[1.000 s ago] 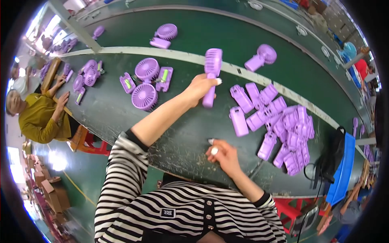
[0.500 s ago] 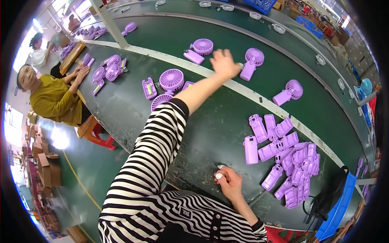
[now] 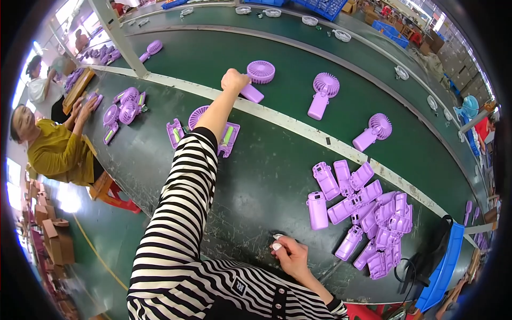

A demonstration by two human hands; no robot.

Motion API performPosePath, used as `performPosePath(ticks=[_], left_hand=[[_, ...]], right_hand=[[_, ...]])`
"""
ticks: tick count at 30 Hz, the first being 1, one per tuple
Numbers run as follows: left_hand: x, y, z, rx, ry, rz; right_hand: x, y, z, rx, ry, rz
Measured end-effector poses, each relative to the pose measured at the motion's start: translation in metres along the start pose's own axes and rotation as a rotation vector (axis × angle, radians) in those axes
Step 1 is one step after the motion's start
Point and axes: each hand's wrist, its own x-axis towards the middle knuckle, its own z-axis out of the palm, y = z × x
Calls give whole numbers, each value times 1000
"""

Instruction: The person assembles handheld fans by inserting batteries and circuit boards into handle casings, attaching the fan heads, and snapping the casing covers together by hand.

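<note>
Beyond white strip point(image 3: 282, 122), left hand point(image 3: 234, 80) overlapping purple fan point(image 3: 261, 71); right hand point(image 3: 291, 258) resting nearside; grips unclear; fan looking light, stiff, handle point(image 3: 252, 94) graspable

Windows point(image 3: 14, 162) at left are blowing out white; glare is bleaching a patch of floor point(image 3: 69, 199). Lens is bowing the pale rail point(image 3: 288, 122). Corners are falling black, rightmost background blurring.
</note>
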Motion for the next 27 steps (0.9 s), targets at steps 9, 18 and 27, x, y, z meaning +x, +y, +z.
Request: performPosePath(ticks=[9,18,27], left_hand=[[-26,25,-18,-788,-72,142],[-233,-4,-76,-8,51,1310],[-360,-83,-141,-253,-339,1167]], right_hand=[[1,4,-2,-21,-52,-13],[-5,0,1,212,28,110],[-12,-21,-33,-168,562,-42]])
